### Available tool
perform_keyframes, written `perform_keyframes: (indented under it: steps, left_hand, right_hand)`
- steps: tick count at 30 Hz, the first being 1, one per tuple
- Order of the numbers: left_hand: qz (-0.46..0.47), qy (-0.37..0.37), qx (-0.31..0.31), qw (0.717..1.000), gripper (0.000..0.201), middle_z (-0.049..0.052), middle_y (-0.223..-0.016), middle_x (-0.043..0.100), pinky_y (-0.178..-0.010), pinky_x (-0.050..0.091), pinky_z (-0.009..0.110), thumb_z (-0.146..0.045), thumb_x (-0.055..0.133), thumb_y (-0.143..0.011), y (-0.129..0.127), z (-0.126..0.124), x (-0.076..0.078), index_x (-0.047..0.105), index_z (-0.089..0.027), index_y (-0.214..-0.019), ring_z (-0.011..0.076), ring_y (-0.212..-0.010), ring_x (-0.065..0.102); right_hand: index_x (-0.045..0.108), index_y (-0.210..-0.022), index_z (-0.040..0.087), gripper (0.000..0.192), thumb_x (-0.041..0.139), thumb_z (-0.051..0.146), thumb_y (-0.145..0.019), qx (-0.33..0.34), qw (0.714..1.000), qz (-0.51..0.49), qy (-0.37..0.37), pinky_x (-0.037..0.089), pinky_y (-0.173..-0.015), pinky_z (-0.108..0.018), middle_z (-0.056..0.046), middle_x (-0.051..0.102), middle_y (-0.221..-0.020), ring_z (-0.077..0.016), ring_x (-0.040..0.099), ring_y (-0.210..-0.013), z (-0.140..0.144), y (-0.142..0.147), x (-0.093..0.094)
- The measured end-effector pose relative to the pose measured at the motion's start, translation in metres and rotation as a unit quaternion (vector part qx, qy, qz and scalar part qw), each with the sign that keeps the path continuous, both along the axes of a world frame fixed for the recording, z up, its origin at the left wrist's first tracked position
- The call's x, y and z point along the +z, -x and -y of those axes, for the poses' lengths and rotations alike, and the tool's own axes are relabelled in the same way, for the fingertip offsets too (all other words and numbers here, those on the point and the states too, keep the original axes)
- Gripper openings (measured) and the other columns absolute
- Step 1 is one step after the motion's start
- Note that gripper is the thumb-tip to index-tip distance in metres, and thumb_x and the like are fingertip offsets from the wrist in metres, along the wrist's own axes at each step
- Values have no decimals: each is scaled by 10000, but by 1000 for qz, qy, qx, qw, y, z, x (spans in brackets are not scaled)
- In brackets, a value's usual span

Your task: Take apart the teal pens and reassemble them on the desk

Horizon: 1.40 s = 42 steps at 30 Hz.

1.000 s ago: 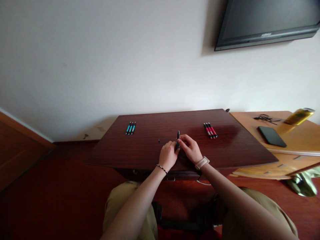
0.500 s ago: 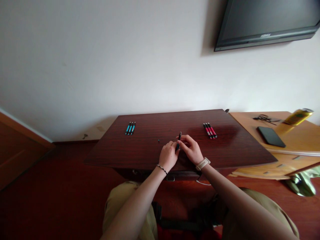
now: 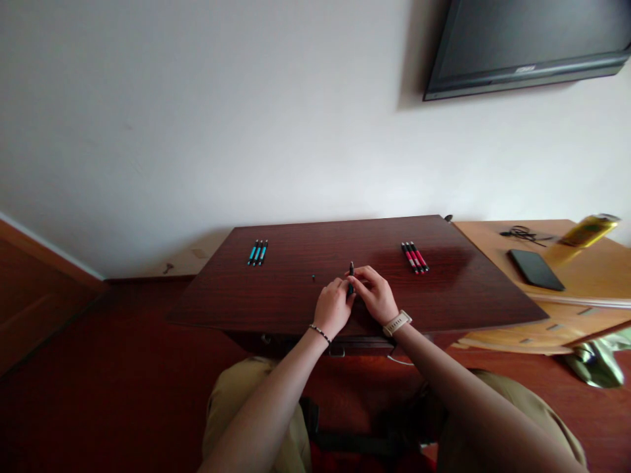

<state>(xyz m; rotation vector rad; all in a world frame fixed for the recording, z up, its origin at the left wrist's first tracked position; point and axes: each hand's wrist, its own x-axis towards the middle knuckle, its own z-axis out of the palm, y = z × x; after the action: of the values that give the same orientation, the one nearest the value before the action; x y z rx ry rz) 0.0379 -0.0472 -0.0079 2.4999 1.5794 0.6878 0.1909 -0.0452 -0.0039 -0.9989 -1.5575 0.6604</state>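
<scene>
Both my hands meet over the dark wooden table (image 3: 280, 305), close to its front edge. My left hand (image 3: 333, 305) is closed around the lower part of a dark pen (image 3: 351, 268), and a bit of teal shows between the fingers. With thumb and fingers, my right hand (image 3: 374, 292) pinches the same pen higher up; its dark tip points away from me. Left of the hands lies a tiny teal piece (image 3: 313, 277), too small to name. Three teal-and-black pens (image 3: 257, 253) lie side by side at the left, and three pink-and-black pens (image 3: 415, 257) at the right.
A lighter wooden cabinet (image 3: 596, 276) adjoins the table at the right. On it are a black phone-like slab (image 3: 536, 269), a tangled black cable (image 3: 525, 233) and a yellow can (image 3: 590, 230). A television (image 3: 527, 46) hangs on the wall above.
The pen has turned slightly more upright, its tip shifting a little left. My right hand has moved slightly left with it; my left hand looks the same.
</scene>
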Motion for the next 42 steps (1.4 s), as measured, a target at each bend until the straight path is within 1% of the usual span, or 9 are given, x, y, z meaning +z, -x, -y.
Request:
perform_keyframes:
  steps: [8, 17, 23, 29, 33, 37, 42]
  left_hand:
    - [-19, 6, 3, 1000, 112, 80, -1101, 678, -929, 521, 365, -270, 569, -1032, -1, 1, 0, 627, -210, -1106, 243, -1036, 661]
    - [-15, 3, -1, 1000, 156, 78, -1108, 679, -929, 518, 360, -265, 553, -1040, -1, 1, 0, 620, -210, -1169, 241, -1042, 661]
    - [-9, 0, 1, 1000, 184, 84, -1095, 685, -931, 523, 358, -292, 505, -1065, -2, 1, 1, 625, -204, -1173, 238, -1038, 666]
    - [22, -8, -7, 1000, 205, 104, -1130, 696, -948, 530, 383, -286, 510, -1059, -2, 0, -1, 631, -194, -1197, 261, -1070, 671]
    - [62, -2, -20, 998, 209, 99, -1155, 704, -971, 532, 382, -272, 518, -1058, -1, -2, -2, 641, -215, -1217, 261, -1107, 675]
    - [106, 0, -34, 994, 207, 94, -1166, 705, -983, 530, 373, -255, 520, -1059, 1, -3, -3, 645, -224, -1221, 256, -1143, 670]
    - [118, -11, -35, 992, 192, 99, -1138, 698, -978, 523, 383, -233, 513, -1060, 2, -3, -3, 645, -213, -1198, 261, -1128, 663]
  right_hand:
    - [727, -1078, 265, 283, 587, 503, -1015, -14, 1000, -8, -3, 587, -833, -373, -77, 713, -1050, -256, 692, -975, 1, 0, 0]
    - [716, -1077, 264, 278, 588, 503, -1016, -14, 1000, 9, 0, 589, -815, -363, -73, 705, -1031, -251, 691, -963, -2, 1, -3]
    - [731, -1071, 264, 262, 592, 480, -1020, -2, 1000, 6, 0, 575, -841, -355, -67, 707, -1038, -243, 691, -978, -2, 1, -2]
    - [755, -1068, 259, 266, 621, 480, -1004, 7, 1000, -6, 1, 575, -839, -354, -69, 714, -1040, -242, 695, -971, -5, 2, -6]
    - [761, -1054, 257, 245, 649, 465, -993, 16, 1000, -19, 5, 571, -865, -354, -65, 714, -1041, -239, 695, -985, -7, 3, -8]
    - [763, -1052, 263, 248, 652, 476, -990, 31, 999, -34, 9, 569, -908, -365, -61, 718, -1054, -243, 692, -1015, -7, 3, -7]
    - [754, -1062, 262, 256, 649, 485, -991, 39, 998, -45, 12, 568, -918, -370, -59, 716, -1061, -240, 691, -1012, -5, 5, -4]
